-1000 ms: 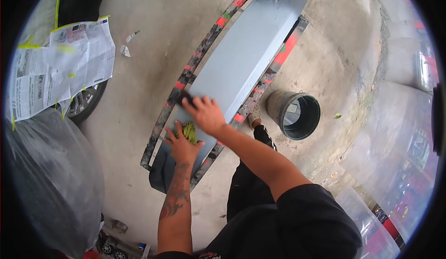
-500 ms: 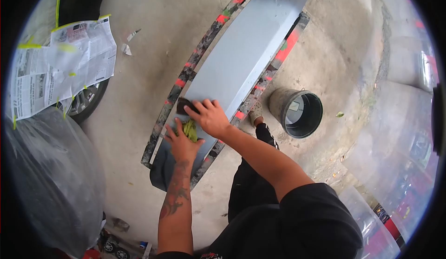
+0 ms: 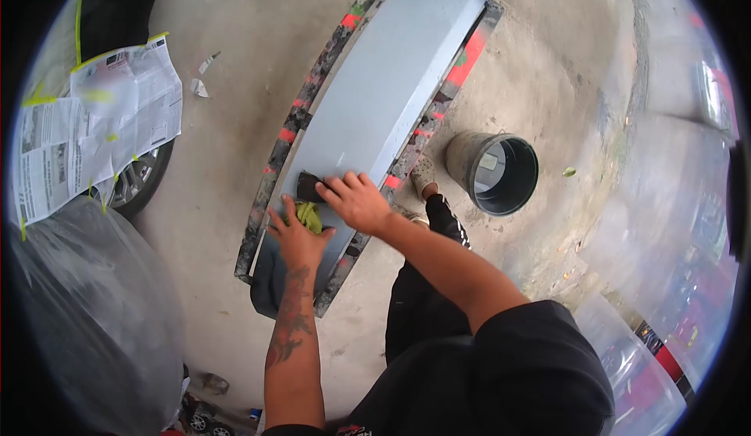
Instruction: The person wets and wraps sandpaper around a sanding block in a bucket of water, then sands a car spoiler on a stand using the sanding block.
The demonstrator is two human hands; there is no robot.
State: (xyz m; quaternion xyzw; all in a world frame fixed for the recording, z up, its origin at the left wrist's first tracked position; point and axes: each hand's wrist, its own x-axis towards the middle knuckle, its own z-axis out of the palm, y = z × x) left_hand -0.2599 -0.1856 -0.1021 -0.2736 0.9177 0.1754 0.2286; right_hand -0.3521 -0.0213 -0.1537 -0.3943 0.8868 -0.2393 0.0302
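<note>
A long grey car body panel [image 3: 375, 84] lies on a narrow stand [image 3: 275, 154] with black rails spotted in red. My right hand [image 3: 356, 201] grips a dark rectangular sanding pad [image 3: 310, 186] and presses it flat on the panel's near part. Just below it, my left hand [image 3: 299, 239] rests on the panel with a crumpled yellow-green cloth [image 3: 309, 217] under its palm and between thumb and fingers. The left fingers are partly spread around the cloth. The underside of the pad is hidden.
A black bucket [image 3: 476, 171] with something pale inside stands on the concrete floor right of the panel, near my foot [image 3: 423, 176]. At left is a wheel [image 3: 141, 181] beneath taped newspaper [image 3: 94, 123] and plastic sheeting [image 3: 94, 303]. Clear plastic sheeting [image 3: 649, 201] hangs at right.
The view has shifted, so the panel and stand appear farther left and slightly higher. The sanding pad has turned a little under my right hand. Both hands remain close together on the panel.
</note>
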